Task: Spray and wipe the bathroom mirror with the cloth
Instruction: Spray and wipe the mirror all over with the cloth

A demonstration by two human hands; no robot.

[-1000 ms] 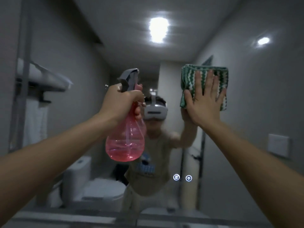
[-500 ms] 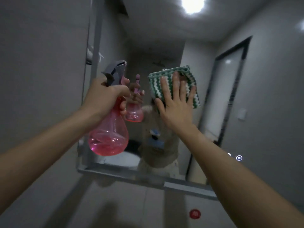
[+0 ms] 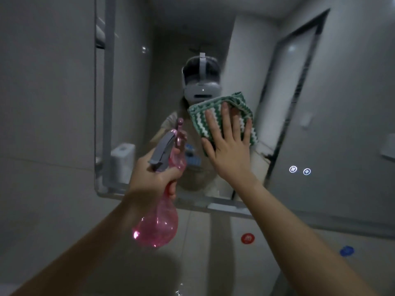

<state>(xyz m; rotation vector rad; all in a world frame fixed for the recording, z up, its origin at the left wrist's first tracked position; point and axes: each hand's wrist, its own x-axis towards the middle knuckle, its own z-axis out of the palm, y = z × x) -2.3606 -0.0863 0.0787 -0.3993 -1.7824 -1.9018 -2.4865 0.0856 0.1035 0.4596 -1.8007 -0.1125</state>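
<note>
The bathroom mirror (image 3: 132,86) fills the wall ahead, its lower edge slanting down to the right. My right hand (image 3: 230,146) presses a folded green-and-white striped cloth (image 3: 215,118) flat against the glass, fingers straight and spread. My left hand (image 3: 154,178) grips the neck of a pink spray bottle (image 3: 158,227) with a grey trigger head, held in front of the mirror's lower edge, tilted with the nozzle pointing up and right. The cloth's lower part is hidden under my palm.
Two lit touch icons (image 3: 299,170) glow on the mirror at the right. Below the mirror, the tiled wall carries a red sticker (image 3: 247,238) and a blue sticker (image 3: 346,251). A toilet tank (image 3: 123,159) and a door frame show as reflections.
The view has tilted down and the mirror's lower edge sits higher in frame. My right hand has slid the cloth down the glass. The bottle has dropped lower and tilted.
</note>
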